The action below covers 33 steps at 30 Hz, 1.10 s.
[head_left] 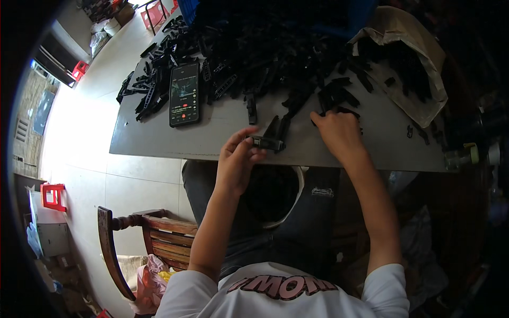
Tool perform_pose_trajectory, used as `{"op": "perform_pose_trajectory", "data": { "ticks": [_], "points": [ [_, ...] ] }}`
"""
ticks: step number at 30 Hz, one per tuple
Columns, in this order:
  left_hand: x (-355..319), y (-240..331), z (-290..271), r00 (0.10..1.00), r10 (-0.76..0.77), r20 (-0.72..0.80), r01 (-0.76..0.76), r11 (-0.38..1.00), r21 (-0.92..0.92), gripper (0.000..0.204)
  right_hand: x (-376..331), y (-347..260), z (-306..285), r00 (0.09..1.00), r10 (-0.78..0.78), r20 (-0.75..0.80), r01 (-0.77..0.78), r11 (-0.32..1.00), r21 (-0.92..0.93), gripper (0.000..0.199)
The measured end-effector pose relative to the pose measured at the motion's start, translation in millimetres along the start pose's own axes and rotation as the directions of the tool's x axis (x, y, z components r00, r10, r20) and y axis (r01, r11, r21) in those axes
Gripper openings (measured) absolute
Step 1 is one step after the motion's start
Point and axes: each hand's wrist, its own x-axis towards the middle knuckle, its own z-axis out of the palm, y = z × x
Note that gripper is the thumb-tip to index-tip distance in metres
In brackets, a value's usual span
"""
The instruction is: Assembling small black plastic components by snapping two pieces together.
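Near the table's front edge, my left hand [239,156] pinches a narrow black plastic piece [266,143] between thumb and fingers. Two more dark strips [278,127] stand up just beyond that piece; I cannot tell if they touch it. Farther right, my right hand [338,129] reaches in among loose black parts [336,94], its fingers curled down on them. What lies under those fingers is hidden. Another black part [251,108] lies alone between the hands and the large heap of black plastic pieces [254,53].
A lit smartphone [184,100] lies on the grey table [154,139] at left. Behind the heap stands a blue crate [363,18]. An open tan sack [432,58] of black parts is at right. Below the edge, a pale-rimmed container [300,193] sits between my legs; a wooden chair [169,233] stands left.
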Motion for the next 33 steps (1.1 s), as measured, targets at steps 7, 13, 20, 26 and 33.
{"op": "perform_pose_trajectory", "data": {
  "ticks": [7, 13, 20, 26, 33],
  "points": [
    [-16.9, -5.8, 10.8, 0.987, -0.139, 0.075, 0.145, 0.986, -0.077, 0.009, -8.0, 7.8, -2.8, 0.956, 0.223, -0.191, -0.103, 0.864, 0.494, 0.02],
    [-19.6, -22.8, 9.2, 0.987, -0.119, 0.106, 0.127, 0.99, -0.064, 0.015, -23.5, -8.5, -23.4, 0.844, 0.48, 0.238, -0.067, -0.347, 0.935, 0.031],
    [-31.2, -28.0, 34.4, 0.987, -0.104, 0.125, 0.085, 0.985, 0.147, 0.019, -54.3, -43.7, -17.4, 0.996, 0.013, 0.084, -0.062, -0.559, 0.827, 0.029],
    [-41.4, -22.0, 40.4, 0.978, -0.026, 0.206, -0.051, 0.932, 0.358, 0.04, -61.0, -42.3, -7.2, 0.999, 0.037, 0.012, 0.005, -0.435, 0.9, 0.029],
    [-48.2, -25.7, 32.0, 0.915, -0.018, 0.403, -0.199, 0.849, 0.489, 0.039, -69.4, -37.5, -11.1, 1.0, -0.017, -0.004, -0.002, -0.34, 0.941, 0.031]
  ]
}}
